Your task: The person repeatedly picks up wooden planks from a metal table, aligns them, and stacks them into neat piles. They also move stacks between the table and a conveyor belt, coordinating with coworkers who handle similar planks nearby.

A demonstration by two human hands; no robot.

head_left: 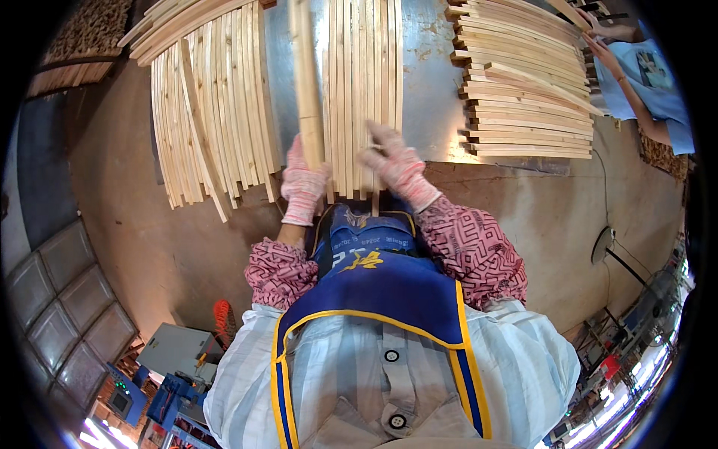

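Note:
My left hand, in a pink-and-white knitted glove, grips the near end of a long wooden strip. That strip points away from me, slightly blurred, along the left side of a row of wooden strips in the middle. Over the near right part of this row is my right hand, gloved the same way and smeared by motion. Its fingers look spread, with nothing seen between them. The strips lie side by side on a shiny metal table, their near ends close to my apron.
More strips lie at the left, one slanting across them. A pile of crosswise strips is at the right. Beyond it stands another person in blue, hands on a strip. A grey box and a fan are lower down.

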